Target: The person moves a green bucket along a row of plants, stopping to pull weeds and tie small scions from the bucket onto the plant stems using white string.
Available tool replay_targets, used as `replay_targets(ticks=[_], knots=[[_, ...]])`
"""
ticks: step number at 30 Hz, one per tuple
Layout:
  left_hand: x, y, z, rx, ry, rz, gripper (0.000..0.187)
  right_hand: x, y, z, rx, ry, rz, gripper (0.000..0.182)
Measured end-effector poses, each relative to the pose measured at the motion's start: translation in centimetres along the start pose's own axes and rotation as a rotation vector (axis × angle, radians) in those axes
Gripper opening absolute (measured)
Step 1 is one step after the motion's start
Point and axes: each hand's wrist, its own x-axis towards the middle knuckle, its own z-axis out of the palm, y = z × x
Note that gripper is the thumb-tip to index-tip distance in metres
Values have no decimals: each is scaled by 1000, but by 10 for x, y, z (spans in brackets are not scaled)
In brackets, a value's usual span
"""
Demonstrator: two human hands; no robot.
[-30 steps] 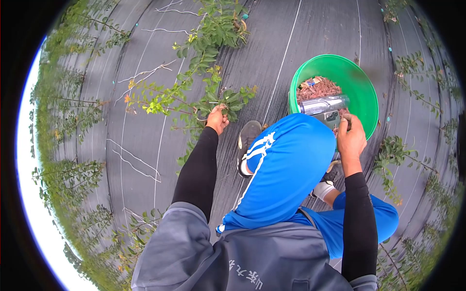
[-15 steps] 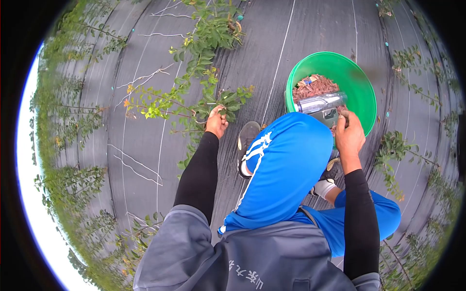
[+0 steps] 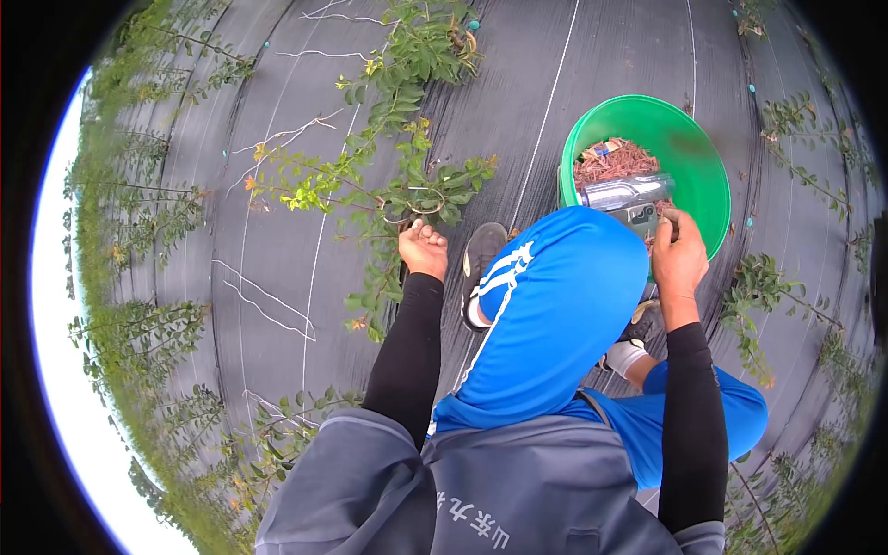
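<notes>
My left hand (image 3: 424,250), palm turned up and fingers curled in, is at the base of a leafy green plant (image 3: 435,196). A thin pale loop (image 3: 427,191) shows among its leaves, just beyond my fingertips; whether they grip anything is hidden. My right hand (image 3: 680,257) is at the near side of a green bucket (image 3: 698,176), thumb and fingers pinched together over something too small to make out. Inside the bucket lie many thin reddish-brown strips (image 3: 618,162), a clear shiny bottle (image 3: 624,191) and a dark greenish object (image 3: 638,219) beside the bottle.
Black ground sheeting (image 3: 518,83) with white lines spreads beneath me. Pale wires (image 3: 268,301) lie on it at the left. More plants (image 3: 754,296) stand in rows on both sides. My blue-trousered knee (image 3: 564,268) sits between my hands, against the bucket's near left side.
My left hand has drawn back slightly from the leaves toward me, and the pale loop now shows more plainly. My right hand stays at the bucket. The whole view has shifted a little.
</notes>
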Motion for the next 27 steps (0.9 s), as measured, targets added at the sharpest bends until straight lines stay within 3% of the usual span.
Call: replay_targets(ticks=[1,4,5,10,12,16,20,24,27], knots=[[-4,2,-4,-26,-82,-30,18,0,-3,-2,3,-15,18,15],[-7,-1,-4,-51,0,-11,25,-1,-2,-2,-13,-30,11,15],[-1,-1,-12,-50,-84,-13,26,-1,-1,-2,-15,-31,9,15],[26,-4,-8,144,20,-40,18,-1,-3,-3,-24,-49,58,17],[30,-6,-1,640,105,19,14,-1,-4,-4,-31,-46,60,17],[58,-4,2,1197,-54,519,15,-1,-1,-2,-25,-37,54,18],[59,9,19,1337,-45,413,22,1,-1,-2,-27,-33,59,18],[90,20,6,1537,-129,463,14,0,-1,-2,-31,-48,75,18],[79,27,22,1658,-91,286,25,1,-1,-3,-29,-51,79,18]])
